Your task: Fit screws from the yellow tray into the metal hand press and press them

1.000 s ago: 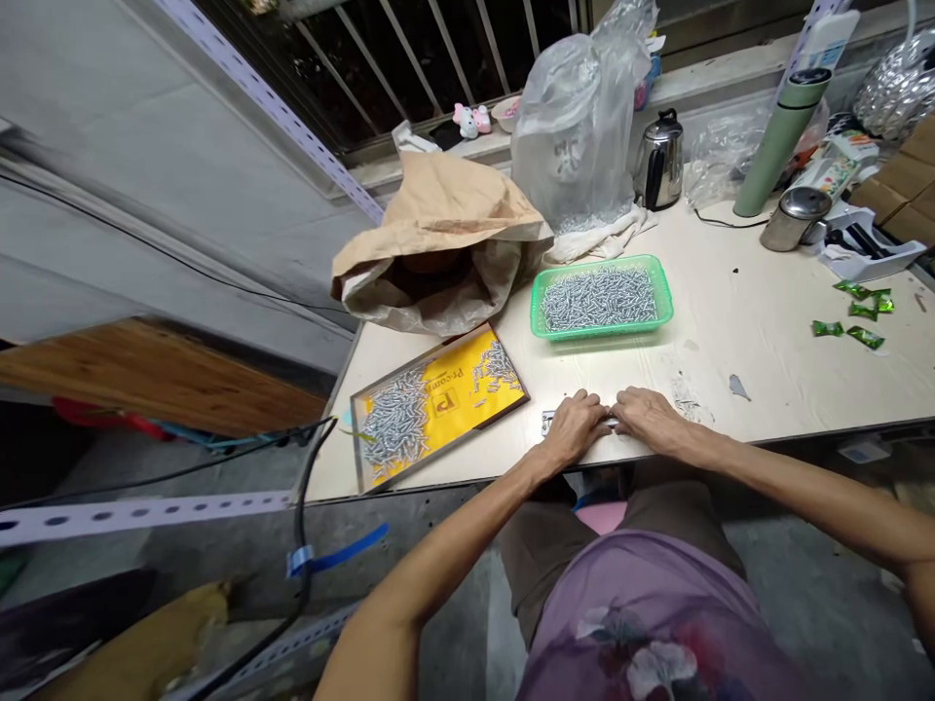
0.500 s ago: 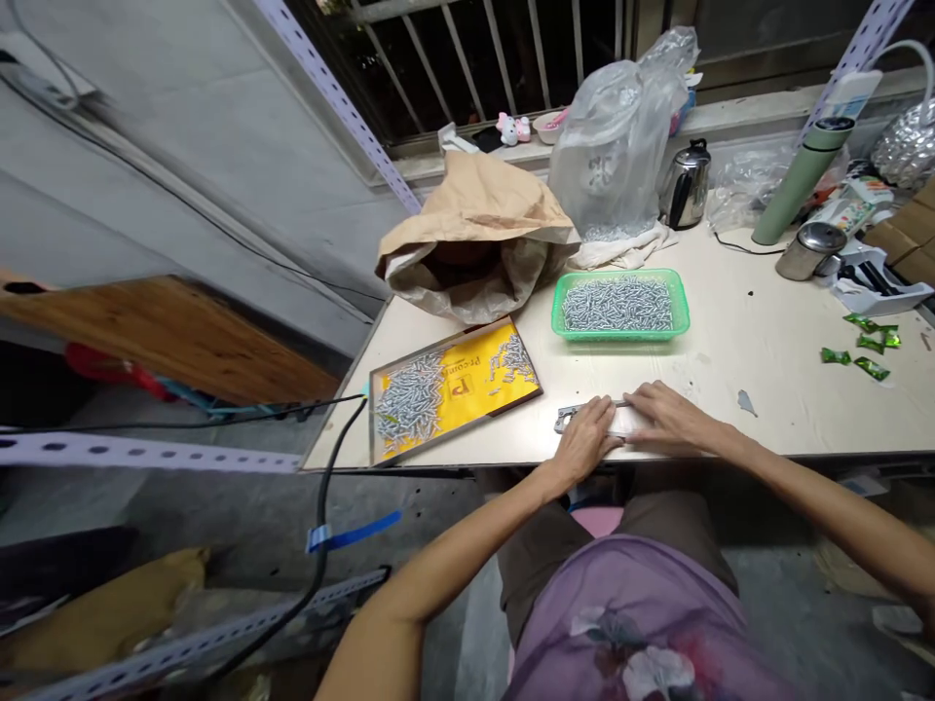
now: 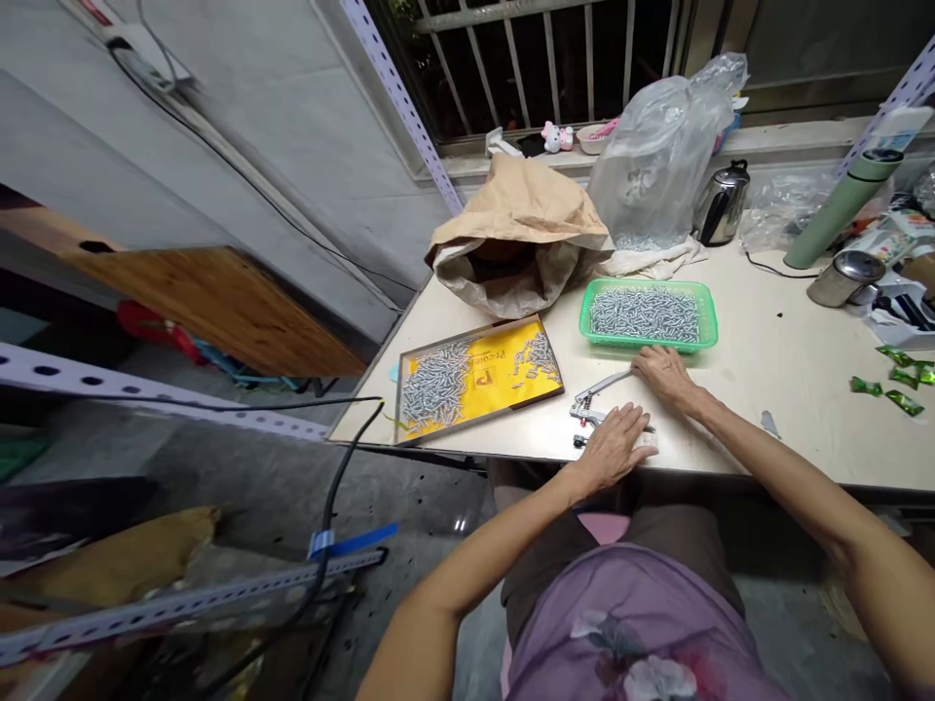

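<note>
Left hand (image 3: 614, 446), fingers (image 3: 632, 424) flat, right hand (image 3: 661, 370) (grip unclear), on tool (image 3: 603, 387) by table (image 3: 789, 360) edge.

Grey wall (image 3: 241, 127) down the left, a thin black wire slanting across it and a power strip (image 3: 138, 44) high up. Straight ahead is the window (image 3: 541, 58): pale upright bars, dark beyond them, with a ledge (image 3: 774, 131) running below. A perforated rail (image 3: 398, 92) slants up beside the window. The pale table (image 3: 796, 360) is brightly lit. Lower left, a wooden board (image 3: 219, 312) sits by the wall and a second rail (image 3: 146, 414) crosses the grey floor (image 3: 241, 487). A thick black cable (image 3: 328, 506) drops from the table corner.
</note>
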`<state>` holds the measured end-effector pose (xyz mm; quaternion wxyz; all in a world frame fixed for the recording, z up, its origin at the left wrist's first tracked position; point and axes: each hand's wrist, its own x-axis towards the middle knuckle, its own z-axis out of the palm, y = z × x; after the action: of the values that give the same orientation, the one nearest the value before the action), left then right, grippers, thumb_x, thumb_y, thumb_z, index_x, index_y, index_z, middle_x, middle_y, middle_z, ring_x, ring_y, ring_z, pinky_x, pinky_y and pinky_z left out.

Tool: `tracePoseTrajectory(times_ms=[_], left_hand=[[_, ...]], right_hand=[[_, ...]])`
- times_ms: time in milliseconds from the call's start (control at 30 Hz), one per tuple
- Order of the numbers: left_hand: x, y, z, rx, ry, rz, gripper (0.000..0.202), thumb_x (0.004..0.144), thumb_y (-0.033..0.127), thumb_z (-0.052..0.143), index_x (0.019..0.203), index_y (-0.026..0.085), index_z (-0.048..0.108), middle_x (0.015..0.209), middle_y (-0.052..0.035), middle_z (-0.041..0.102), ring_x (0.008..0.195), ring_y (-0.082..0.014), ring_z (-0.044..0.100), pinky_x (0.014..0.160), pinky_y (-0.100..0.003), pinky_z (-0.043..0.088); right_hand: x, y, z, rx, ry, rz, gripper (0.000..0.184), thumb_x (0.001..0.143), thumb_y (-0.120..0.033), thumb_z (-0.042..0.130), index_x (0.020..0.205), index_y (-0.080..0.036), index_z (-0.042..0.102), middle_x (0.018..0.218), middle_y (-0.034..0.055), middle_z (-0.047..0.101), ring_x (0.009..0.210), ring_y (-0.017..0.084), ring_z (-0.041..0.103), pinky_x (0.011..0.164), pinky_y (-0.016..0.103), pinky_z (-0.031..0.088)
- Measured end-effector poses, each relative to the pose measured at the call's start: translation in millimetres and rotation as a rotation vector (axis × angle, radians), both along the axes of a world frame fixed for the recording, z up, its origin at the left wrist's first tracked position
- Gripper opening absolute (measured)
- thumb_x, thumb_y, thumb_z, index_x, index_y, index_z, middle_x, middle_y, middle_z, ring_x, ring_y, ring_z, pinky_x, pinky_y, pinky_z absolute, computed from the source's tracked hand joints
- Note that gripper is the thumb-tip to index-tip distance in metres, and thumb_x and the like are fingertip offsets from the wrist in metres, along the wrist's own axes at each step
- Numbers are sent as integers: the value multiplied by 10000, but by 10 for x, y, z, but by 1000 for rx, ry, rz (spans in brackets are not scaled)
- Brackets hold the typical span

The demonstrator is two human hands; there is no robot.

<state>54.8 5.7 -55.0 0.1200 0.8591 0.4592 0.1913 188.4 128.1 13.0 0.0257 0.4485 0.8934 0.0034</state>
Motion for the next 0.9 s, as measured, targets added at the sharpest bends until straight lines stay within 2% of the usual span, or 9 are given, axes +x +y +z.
tracePoseTrajectory(times_ms=[133, 233, 333, 400, 533, 633, 733, 900], left_hand=[[24, 30, -6, 36, 4, 10, 646, 906, 566, 402, 1340, 89, 421, 1384, -218, 470, 1363, -303, 360, 1107, -487, 303], [78, -23, 21, 37, -11, 10, 523, 917, 518, 417, 1182, 87, 548, 1183, -202, 601, 1207, -310, 511, 1031, -481, 389], [51, -157, 101, 96, -75, -39, 357, 956, 394, 386, 1058, 140, 615, 1022, -138, 646, 1055, -254, 578, 956, -424, 450], [-62, -277, 166, 171, -126, -15, 296, 968, 304, 372, 1018, 176, 634, 952, -97, 650, 966, -210, 588, 905, -379, 469], [-485, -429, 239, 245, -177, 310, 256, 959, 245, 411, 950, 178, 658, 828, -72, 636, 794, -174, 553, 736, -316, 475], [-785, -406, 213, 204, -200, 465, 244, 953, 263, 437, 939, 176, 665, 823, -69, 629, 793, -177, 537, 715, -308, 469], [-904, -326, 162, 133, -205, 460, 228, 944, 256, 454, 917, 180, 668, 817, -58, 613, 809, -177, 536, 721, -302, 470], [-770, -180, 124, 24, -61, 309, 165, 912, 200, 502, 971, 201, 656, 882, -53, 590, 841, -177, 518, 717, -287, 459]], right_hand=[[-201, -216, 169, -73, -32, 42, 234, 919, -180, 429, 951, -165, 660, 983, 135, 636, 932, 240, 532, 733, 325, 349], [-344, -397, 275, -195, -27, 88, 200, 906, -250, 483, 968, -185, 662, 1009, 109, 653, 936, 229, 567, 724, 301, 386], [-379, -462, 295, -313, -75, 58, 208, 891, -221, 479, 957, -184, 674, 988, 100, 666, 923, 226, 597, 720, 297, 411], [-326, -472, 256, -386, -57, 84, 230, 904, -214, 457, 959, -180, 678, 975, 100, 663, 921, 218, 602, 738, 292, 422], [-137, -549, 83, -427, 89, 202, 208, 882, -212, 520, 1036, -160, 650, 996, 106, 632, 942, 216, 576, 781, 297, 432], [-17, -622, -74, -403, 276, 199, 216, 927, -190, 432, 998, -148, 632, 967, 110, 613, 930, 208, 554, 813, 321, 438], [67, -630, -183, -432, 524, 210, 298, 979, -282, 337, 1004, -174, 613, 960, 98, 599, 909, 196, 541, 821, 337, 449], [173, -606, -200, -415, 686, 178, 347, 981, -403, 329, 985, -213, 620, 898, 75, 592, 849, 196, 543, 761, 342, 465]])
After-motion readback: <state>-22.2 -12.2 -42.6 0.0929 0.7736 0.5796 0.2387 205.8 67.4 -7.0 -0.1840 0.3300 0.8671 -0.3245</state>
